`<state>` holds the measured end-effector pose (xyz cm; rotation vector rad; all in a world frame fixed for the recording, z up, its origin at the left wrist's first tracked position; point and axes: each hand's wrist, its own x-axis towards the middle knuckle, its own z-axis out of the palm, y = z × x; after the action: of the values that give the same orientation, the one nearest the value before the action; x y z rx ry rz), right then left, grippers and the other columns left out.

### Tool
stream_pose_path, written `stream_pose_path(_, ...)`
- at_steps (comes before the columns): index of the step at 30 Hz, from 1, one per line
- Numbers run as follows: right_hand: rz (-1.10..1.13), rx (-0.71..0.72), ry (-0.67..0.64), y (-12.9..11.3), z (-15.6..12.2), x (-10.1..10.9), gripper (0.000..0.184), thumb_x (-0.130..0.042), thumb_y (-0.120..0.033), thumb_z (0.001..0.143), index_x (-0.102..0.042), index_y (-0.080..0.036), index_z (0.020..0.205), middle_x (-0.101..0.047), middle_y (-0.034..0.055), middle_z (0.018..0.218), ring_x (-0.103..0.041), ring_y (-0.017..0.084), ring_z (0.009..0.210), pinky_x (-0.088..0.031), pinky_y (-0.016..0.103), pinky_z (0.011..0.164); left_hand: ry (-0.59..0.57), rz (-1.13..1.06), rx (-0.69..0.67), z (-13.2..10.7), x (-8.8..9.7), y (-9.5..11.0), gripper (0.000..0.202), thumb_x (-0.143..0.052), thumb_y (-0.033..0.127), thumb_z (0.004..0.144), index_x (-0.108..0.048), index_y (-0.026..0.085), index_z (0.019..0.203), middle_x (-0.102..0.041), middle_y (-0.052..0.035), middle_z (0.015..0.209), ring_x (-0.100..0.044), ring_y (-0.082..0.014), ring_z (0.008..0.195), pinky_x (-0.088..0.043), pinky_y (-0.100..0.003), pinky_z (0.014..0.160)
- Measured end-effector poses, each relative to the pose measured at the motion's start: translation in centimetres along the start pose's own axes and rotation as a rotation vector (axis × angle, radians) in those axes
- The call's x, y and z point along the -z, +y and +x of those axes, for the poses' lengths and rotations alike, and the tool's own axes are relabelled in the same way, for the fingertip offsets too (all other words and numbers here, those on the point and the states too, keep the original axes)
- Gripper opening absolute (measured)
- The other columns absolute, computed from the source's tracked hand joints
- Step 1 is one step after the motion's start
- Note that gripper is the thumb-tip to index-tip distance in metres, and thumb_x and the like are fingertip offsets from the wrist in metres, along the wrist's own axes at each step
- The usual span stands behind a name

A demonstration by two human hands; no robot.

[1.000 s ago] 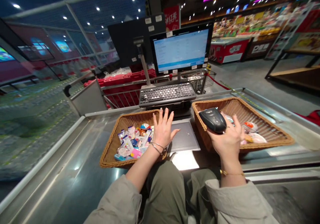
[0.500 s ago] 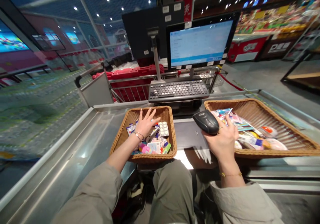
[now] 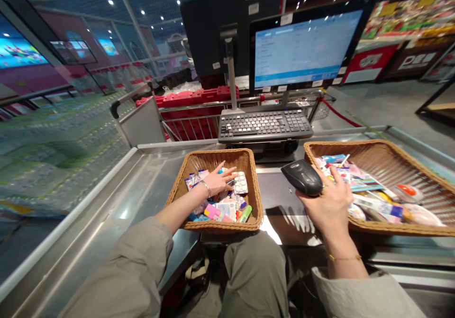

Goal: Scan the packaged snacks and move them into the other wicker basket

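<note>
My left hand [image 3: 218,180] reaches into the left wicker basket [image 3: 259,190], fingers spread over the small packaged goods there. Near its fingertips lies a white pack with round bumps [image 3: 241,183]. A pink item [image 3: 215,212] and a green item [image 3: 245,213] rest closer to the basket's front rim. In my right hand [image 3: 327,199] is a black handheld barcode scanner [image 3: 302,178], its head pointing left over the counter between the two baskets. Behind that hand stands the right wicker basket [image 3: 419,159], with more packaged goods, among them a red-and-white round item [image 3: 408,193].
A keyboard [image 3: 265,123] sits behind the baskets, below a lit monitor [image 3: 302,48]. Metal counter [image 3: 142,180] runs along the left side. A shopping cart with red crates [image 3: 195,100] stands beyond the counter. My knee [image 3: 256,275] is under the front edge.
My left hand has gone lower into the left basket, toward the white bumpy pack. The scanner stays in my right hand. The whole view has shifted slightly.
</note>
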<state>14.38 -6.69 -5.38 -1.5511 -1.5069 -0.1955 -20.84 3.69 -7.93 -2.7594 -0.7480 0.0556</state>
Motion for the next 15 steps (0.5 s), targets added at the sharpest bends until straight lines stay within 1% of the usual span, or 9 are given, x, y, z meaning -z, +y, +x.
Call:
stream_pose_path(3, -0.001, -0.007, -0.02, 0.0, 0.0, -0.1, 0.043, -0.063, -0.045, 0.078, -0.072, -0.021, 0.111, -0.072, 0.012, 0.126, -0.046, 0.04, 0.14, -0.032, 0.065, 0.112, -0.101, -0.008, -0.012, -0.1, -0.7, -0.5, 0.031, -0.072, 0.016, 0.087, -0.077, 0.04, 0.106, -0.063, 0.0024, 0.145, -0.042, -0.0256, 0.149, -0.006, -0.067, 0.125)
stream_pose_path(6, 0.003, -0.01, -0.021, 0.0, -0.1, -0.3, 0.042, -0.063, -0.046, 0.078, -0.072, -0.022, 0.11, -0.072, 0.0113, 0.126, -0.046, 0.04, 0.14, -0.032, 0.064, 0.113, -0.142, -0.006, -0.002, -0.2, -1.3, -1.0, 0.028, -0.07, 0.016, 0.09, -0.076, 0.037, 0.108, -0.064, 0.0021, 0.145, -0.041, -0.0256, 0.15, -0.002, -0.067, 0.125)
stream_pose_path(9, 0.005, -0.002, -0.02, 0.1, -0.1, -0.4, 0.039, -0.063, -0.046, 0.078, -0.072, -0.022, 0.108, -0.073, 0.0108, 0.125, -0.046, 0.039, 0.141, -0.031, 0.063, 0.114, -0.132, -0.013, 0.01, -0.3, -1.8, -1.4, 0.022, -0.07, 0.017, 0.091, -0.075, 0.036, 0.101, -0.068, 0.0049, 0.138, -0.046, -0.0229, 0.147, 0.001, -0.066, 0.126)
stream_pose_path(12, 0.002, 0.007, -0.019, 0.3, -0.2, -0.4, 0.036, -0.063, -0.045, 0.079, -0.072, -0.022, 0.105, -0.072, 0.0107, 0.125, -0.045, 0.038, 0.141, -0.032, 0.062, 0.113, -0.119, 0.003, 0.007, -0.6, -2.0, -1.7, 0.017, -0.068, 0.019, 0.092, -0.073, 0.033, 0.1, -0.071, 0.0062, 0.134, -0.049, -0.0214, 0.144, 0.001, -0.064, 0.127)
stream_pose_path(15, -0.001, -0.001, -0.018, 0.5, -0.2, -0.5, 0.036, -0.063, -0.046, 0.078, -0.072, -0.022, 0.103, -0.073, 0.0109, 0.124, -0.046, 0.039, 0.141, -0.033, 0.062, 0.112, -0.063, 0.003, -0.024, -1.1, -2.0, -1.9, 0.014, -0.064, 0.019, 0.095, -0.07, 0.03, 0.1, -0.073, 0.0056, 0.131, -0.051, -0.0186, 0.142, -0.001, -0.06, 0.129)
